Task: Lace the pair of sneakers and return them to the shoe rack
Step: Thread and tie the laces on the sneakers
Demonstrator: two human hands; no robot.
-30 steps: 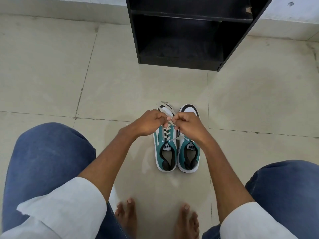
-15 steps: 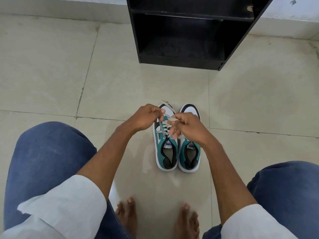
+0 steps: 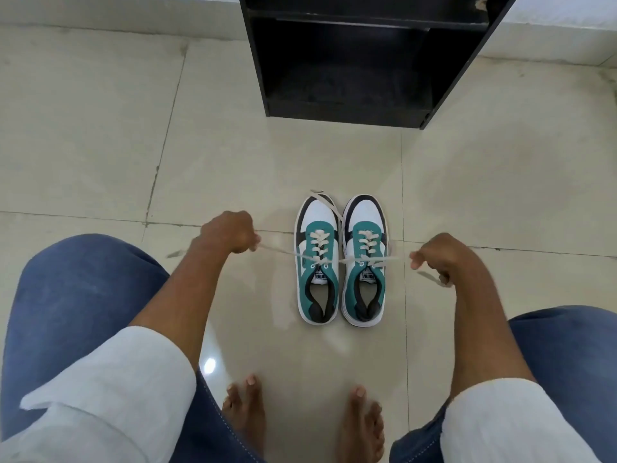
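Two teal, white and dark sneakers stand side by side on the tiled floor, toes pointing away from me: the left sneaker (image 3: pixel 317 262) and the right sneaker (image 3: pixel 364 262). Both show cream laces crossed through their eyelets. My left hand (image 3: pixel 230 236) is fisted on one lace end (image 3: pixel 277 251), pulled out to the left. My right hand (image 3: pixel 437 259) is fisted on the other lace end (image 3: pixel 392 260), pulled out to the right across the right sneaker. The two taut ends meet at the top of the left sneaker's lacing. A loose lace piece lies over the left sneaker's toe.
A black open shoe rack (image 3: pixel 360 61) stands on the floor beyond the sneakers, its lower shelf bare. My knees in blue jeans flank the shoes, and my bare feet (image 3: pixel 300 422) rest just behind them. A pale wall base runs along the back.
My hands were together over the left sneaker's laces. They have drawn apart, left hand to the left and right hand to the right, stretching the lace ends taut.
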